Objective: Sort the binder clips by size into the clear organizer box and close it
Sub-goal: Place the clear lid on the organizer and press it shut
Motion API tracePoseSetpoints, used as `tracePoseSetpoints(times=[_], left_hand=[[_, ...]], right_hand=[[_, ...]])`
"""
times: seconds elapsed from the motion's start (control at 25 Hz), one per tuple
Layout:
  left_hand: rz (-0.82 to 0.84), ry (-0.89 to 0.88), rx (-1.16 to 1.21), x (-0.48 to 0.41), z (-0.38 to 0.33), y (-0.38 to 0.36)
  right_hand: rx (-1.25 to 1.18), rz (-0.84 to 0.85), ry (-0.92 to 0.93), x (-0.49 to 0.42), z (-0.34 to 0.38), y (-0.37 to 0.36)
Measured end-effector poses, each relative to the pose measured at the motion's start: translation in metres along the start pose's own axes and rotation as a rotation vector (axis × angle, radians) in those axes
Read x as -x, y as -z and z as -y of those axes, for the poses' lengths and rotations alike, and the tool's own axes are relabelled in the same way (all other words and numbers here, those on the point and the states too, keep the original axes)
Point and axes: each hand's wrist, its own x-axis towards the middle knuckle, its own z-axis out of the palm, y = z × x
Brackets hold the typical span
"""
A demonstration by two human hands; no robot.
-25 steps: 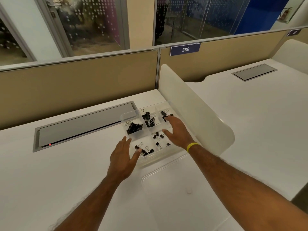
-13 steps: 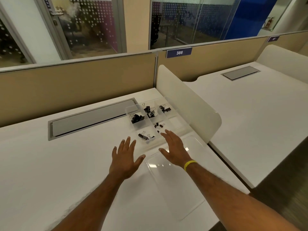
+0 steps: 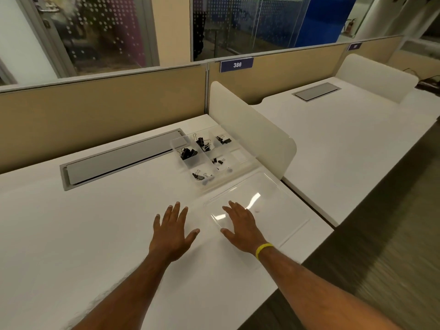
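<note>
Item, centre of the frame: clear organizer box [image 3: 238,156], open, standing on the white desk [image 3: 71,234] just beside the low white divider panel [image 3: 252,129]. We count several compartments. Binder clips [image 3: 189,153] lie grouped in them: the largest black ones in the left cell, others in the upper cells, smaller ones in the cells nearer us. The cell at the right appears bare. We judge the sorting done or close to it, since we see no loose clips on the desk.

Item, right of centre, lower: clear lid [image 3: 273,206], flat on the desk, its far edge meeting the box, apparently hinged there, though we cannot confirm the joint. It lies open toward us so the cells stay reachable.

Item: right hand [image 3: 240,228], yellow wristband [image 3: 263,249] at the wrist, fingers spread wide, palm down over the lid's near left corner, gripping nothing. We read this as placement for lifting that edge and swinging the lid over.

Item: left hand [image 3: 172,231], lower centre, fingers likewise splayed and empty, over bare desk just beside the lid, likely ready to assist.

Item, left of the box: grey cable hatch [image 3: 119,160] set in the desk.
</note>
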Motion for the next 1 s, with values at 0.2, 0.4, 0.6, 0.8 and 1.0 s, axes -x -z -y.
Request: tracePoseSetpoints(times=[0.2, 0.4, 0.6, 0.8, 1.0], left_hand=[[0.081, -0.063, -0.043, 0.006, -0.008, -0.014], [0.131, -0.084, -0.046, -0.006, -0.027, -0.027], [0.138, -0.045, 0.048, -0.027, -0.051, -0.035], [0.129, -0.025, 0.062, -0.040, -0.063, -0.045], [0.091, 0.001, 0.074, -0.049, -0.058, -0.044]], right_hand=[[0.000, -0.014, -0.077, 0.015, -0.022, 0.012], [0.020, -0.062, -0.210, 0.015, -0.071, 0.042], [0.059, -0.055, -0.350, 0.001, -0.115, 0.065], [0.048, -0.064, -0.496, -0.011, -0.152, 0.077], [0.032, -0.032, -0.505, -0.019, -0.170, 0.078]])
